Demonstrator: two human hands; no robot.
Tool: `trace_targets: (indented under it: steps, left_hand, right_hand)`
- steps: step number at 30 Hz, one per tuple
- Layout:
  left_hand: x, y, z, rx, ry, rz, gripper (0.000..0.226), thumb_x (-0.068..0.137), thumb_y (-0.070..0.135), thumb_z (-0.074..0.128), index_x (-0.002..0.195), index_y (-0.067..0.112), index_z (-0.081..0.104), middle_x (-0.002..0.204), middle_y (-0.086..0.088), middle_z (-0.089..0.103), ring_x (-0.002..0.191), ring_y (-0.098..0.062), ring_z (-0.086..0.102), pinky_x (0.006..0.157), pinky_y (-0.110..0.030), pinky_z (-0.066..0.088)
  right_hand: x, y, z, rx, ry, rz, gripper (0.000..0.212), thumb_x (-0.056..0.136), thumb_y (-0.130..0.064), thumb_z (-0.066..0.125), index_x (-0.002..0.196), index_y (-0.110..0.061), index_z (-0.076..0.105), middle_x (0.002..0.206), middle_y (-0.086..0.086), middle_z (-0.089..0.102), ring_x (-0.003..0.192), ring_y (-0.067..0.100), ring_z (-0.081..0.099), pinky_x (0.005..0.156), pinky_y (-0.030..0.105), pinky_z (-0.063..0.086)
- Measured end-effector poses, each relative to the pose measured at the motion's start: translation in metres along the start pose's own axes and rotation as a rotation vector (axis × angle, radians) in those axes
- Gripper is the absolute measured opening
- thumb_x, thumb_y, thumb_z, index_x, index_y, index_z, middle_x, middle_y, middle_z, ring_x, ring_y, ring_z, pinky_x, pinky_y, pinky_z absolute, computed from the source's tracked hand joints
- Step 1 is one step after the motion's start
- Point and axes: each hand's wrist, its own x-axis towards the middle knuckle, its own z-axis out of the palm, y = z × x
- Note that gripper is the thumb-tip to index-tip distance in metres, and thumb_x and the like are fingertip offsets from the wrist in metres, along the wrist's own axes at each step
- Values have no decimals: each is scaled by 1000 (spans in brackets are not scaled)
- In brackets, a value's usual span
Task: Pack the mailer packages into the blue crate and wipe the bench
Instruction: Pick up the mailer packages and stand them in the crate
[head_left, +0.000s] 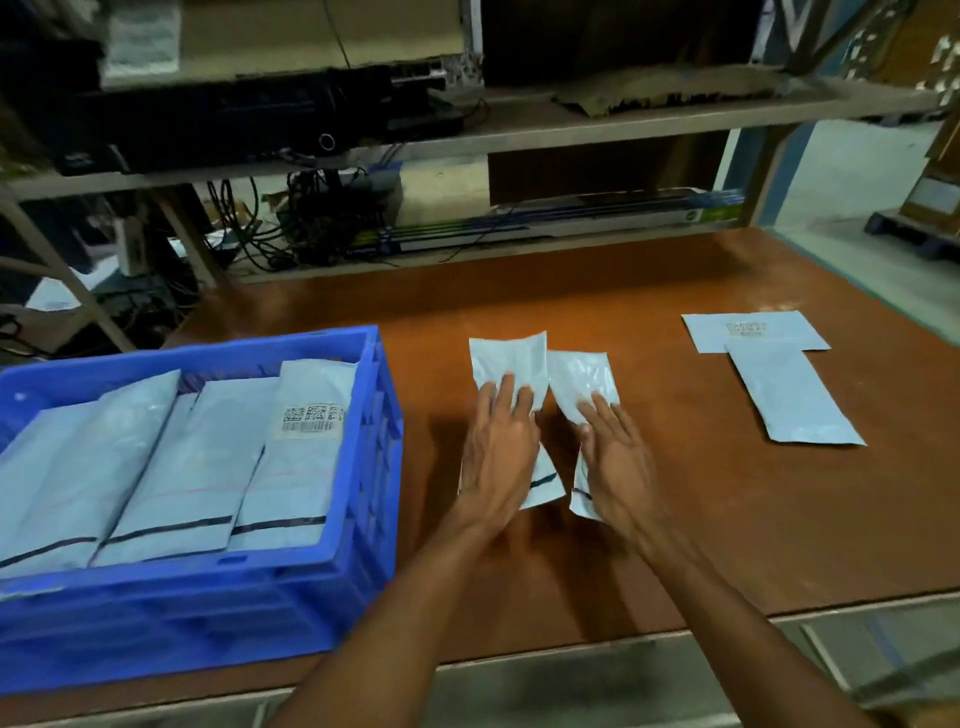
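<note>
2 centre mailers (511, 364): pale grey, glossy, black strip; prob. thin.

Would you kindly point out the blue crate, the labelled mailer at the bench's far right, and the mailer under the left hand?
blue crate (182, 613): head view, near wall.
labelled mailer (779, 335): head view, beside its label.
mailer (511, 358) under the left hand (498, 452): head view, bare upper part.

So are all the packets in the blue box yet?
Not yet. Several packed mailers lie in the blue crate. The left hand lies flat on one middle mailer, the right hand on its neighbour. Two overlapping mailers wait on the bench, far right. No cloth shows, so wiping seems not started.
</note>
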Motion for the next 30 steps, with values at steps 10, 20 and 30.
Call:
trace_targets:
  steps: [10,20,30]
  left_hand:
    - [-31,-184,-213,200,352,-14,45,100,21,29,132,3,56,146,-20,47,132,-37,43,113,-46,32]
    - [-184,-436,-218,411,-124,-51,32,81,16,45,85,2,73,99,-18,71,89,-38,69,71,-45,56]
    - [-186,-489,-180,29,-687,-379,65,100,62,19,155,40,-9,163,3,-18,151,-33,-11,119,-57,4]
  right_hand:
    - [36,-263,-21,138,127,-219,45,106,-32,29,148,-19,40,152,5,43,138,35,37,111,50,36]
    - [-6,-428,102,-145,-190,-121,27,100,-25,36,122,-18,50,125,2,56,117,35,50,89,49,44]
    - [13,-426,138,-358,-647,-104,57,101,-48,15,155,-29,11,165,-1,2,151,27,3,117,57,5]
